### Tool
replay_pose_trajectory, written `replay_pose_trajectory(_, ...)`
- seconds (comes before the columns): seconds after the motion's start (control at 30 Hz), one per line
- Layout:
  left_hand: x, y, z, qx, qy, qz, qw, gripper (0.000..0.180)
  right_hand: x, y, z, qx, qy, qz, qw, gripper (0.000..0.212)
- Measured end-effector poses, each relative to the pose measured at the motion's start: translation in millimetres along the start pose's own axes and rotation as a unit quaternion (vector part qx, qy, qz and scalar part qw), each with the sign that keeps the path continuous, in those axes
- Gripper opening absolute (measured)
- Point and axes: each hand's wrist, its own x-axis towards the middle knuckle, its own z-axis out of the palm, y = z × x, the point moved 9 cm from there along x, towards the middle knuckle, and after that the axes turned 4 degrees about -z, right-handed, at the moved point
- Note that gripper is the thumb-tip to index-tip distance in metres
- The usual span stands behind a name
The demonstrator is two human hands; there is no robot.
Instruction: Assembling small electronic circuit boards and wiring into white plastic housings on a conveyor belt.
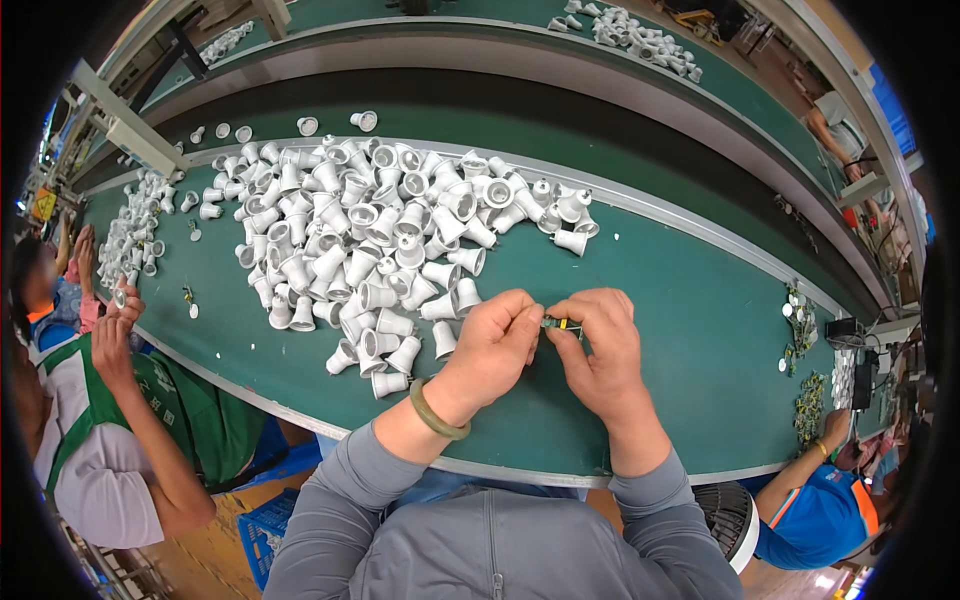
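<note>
A small circuit board [562, 324] is held between both hands: one end is pinched by the left hand [490, 345], the other by the right hand's [607, 350] thumb and finger. Beyond and left of the left hand, white cup-shaped housings [380, 225] are heaped on the green worktop [700, 330]. Wired boards [810, 405] are piled well right of the right hand.

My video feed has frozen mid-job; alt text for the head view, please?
A person's left hand and right hand pinch a small green-and-yellow electronic part above a green worktable. A large heap of white bell-shaped lamp housings lies beyond and to the left; co-workers are at both sides.
</note>
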Motion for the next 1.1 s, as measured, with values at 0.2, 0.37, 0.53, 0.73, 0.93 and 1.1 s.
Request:
replay_pose_trajectory(0.2,-2,3,1,0.009,0.021,0.009,1.0,0.022,-1,-1,1,0.002,0.014,0.001,1.0,0.025)
replay_pose_trajectory(0.37,-4,2,0,-0.046,0.034,0.006,0.998,0.021,-2,-2,0,0.019,0.035,-0.006,0.999,0.024)
replay_pose_trajectory(0.53,-9,19,-15,-0.107,0.095,0.066,0.988,0.024,-2,2,-18,0.004,0.084,-0.001,0.996,0.023)
replay_pose_trajectory(0.73,-20,104,-42,0.308,0.192,0.302,0.881,0.005,-1,17,-43,0.011,0.141,0.05,0.989,0.031)
replay_pose_trajectory(0.93,9,98,-24,0.745,0.141,0.271,0.593,0.026,2,7,-39,-0.043,0.101,-0.001,0.994,0.035)
replay_pose_trajectory(1.1,22,90,-23,0.759,0.12,0.248,0.59,0.023,5,-1,-44,-0.042,0.091,-0.018,0.995,0.037)
